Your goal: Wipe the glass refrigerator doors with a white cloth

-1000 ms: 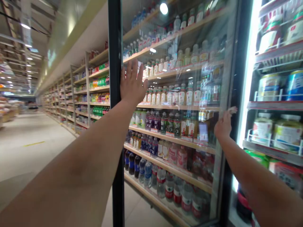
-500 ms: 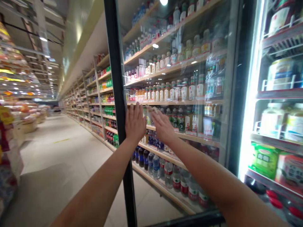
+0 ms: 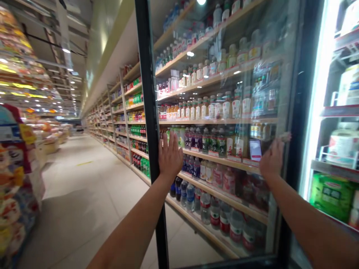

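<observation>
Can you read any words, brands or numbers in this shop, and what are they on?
Nothing here reads for certain.
Too small: bottle labels behind the glass door.
Blurred: shelf price tags.
Blurred: the white label on the green pack in the lit cooler.
Blurred: display signs at far left.

Bright ceiling lamps (image 3: 66, 50) light the aisle; the lit cooler (image 3: 322, 93) glares white (overexposed), reflections veil the glass door (image 3: 224, 112), and edges smear and bend.
</observation>
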`<state>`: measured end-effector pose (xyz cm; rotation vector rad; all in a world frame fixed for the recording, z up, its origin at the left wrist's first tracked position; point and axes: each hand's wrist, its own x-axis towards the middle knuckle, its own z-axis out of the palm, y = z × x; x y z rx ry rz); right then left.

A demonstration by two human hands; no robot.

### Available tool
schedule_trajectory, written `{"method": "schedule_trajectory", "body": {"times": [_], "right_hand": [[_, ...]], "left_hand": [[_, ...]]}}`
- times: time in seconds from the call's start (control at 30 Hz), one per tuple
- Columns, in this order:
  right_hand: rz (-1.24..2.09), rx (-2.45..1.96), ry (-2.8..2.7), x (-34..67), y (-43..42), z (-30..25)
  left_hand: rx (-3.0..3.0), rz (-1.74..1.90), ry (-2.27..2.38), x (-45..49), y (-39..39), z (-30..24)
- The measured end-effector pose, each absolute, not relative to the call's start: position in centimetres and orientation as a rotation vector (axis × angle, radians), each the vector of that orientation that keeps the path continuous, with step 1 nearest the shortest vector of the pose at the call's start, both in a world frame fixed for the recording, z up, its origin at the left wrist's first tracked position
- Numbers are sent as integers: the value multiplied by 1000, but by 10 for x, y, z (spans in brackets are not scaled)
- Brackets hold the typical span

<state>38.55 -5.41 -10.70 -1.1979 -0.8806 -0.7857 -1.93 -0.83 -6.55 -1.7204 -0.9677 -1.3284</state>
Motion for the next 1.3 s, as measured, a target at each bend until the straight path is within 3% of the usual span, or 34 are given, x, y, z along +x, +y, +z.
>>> {"method": "schedule_trajectory", "body": {"times": [0.17,0.43,0.57,0.73,1.0,1.17,1.3], "right_hand": [[-792,-1147,-863,310,-36,-95],[-926,-972,-1781,122,-37,-121],[-993,-963,-1889,139,-40,-124],[-1087,-1074,-1609,245,-44,-121],[-836,-1229,-969,393,-57,-153],[-762,-1153,-936,328,-41,-128],[-818,-1103,-1353,215,-32,-105]], "left_hand": [[-1735,-1305,-994,-18,-11,-65],[-1727,-1288,-999,-20,-7,-67],[-1745,-1287,-992,-21,-7,-66],[-1731,-1289,-996,-20,-8,-66],[-1752,-1265,-1041,-18,-13,-67],[-1720,-1233,-1014,-18,-10,-70],[-1738,-1238,-1034,-18,-11,-67]]}}
